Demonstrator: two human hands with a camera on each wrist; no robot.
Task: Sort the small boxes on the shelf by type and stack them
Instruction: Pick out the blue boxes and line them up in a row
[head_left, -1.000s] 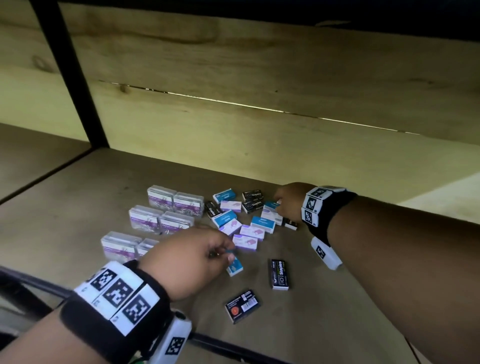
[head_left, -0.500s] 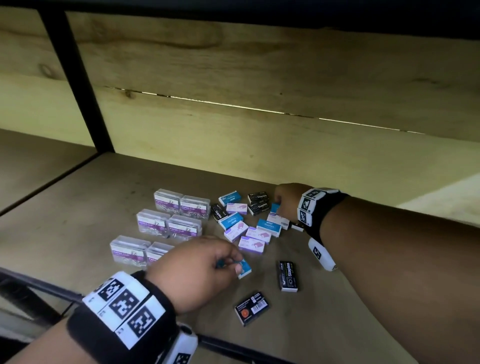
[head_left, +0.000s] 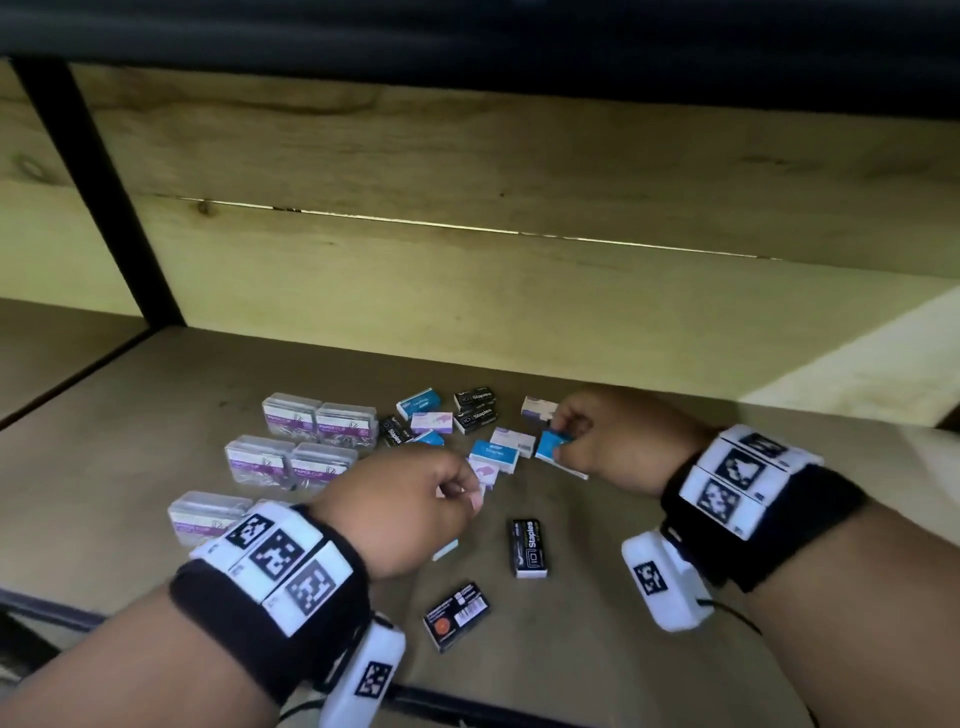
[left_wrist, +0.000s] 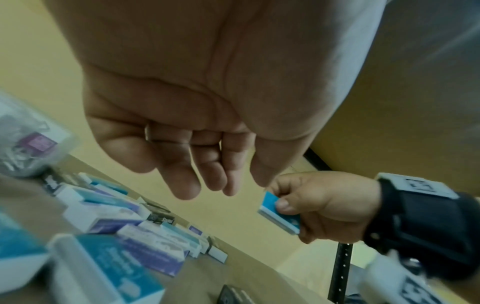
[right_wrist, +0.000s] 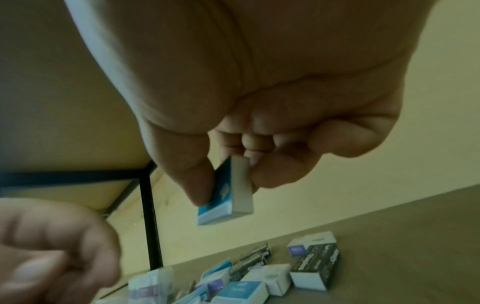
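Right hand (head_left: 605, 441) pinching small blue-and-white cardboard box (right_wrist: 226, 197), lifted above wooden shelf (head_left: 649, 597). Left hand (head_left: 410, 512) loosely curled, holding nothing, over scattered blue, purple, black boxes (head_left: 470, 431).

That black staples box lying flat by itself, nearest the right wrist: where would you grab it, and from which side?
The black staples box lies flat on the shelf, label up, long axis running front to back, with bare board on both long sides. I would probably come from above and pinch its two long side faces near the middle with thumb and fingers. The right hand already holds a blue box.
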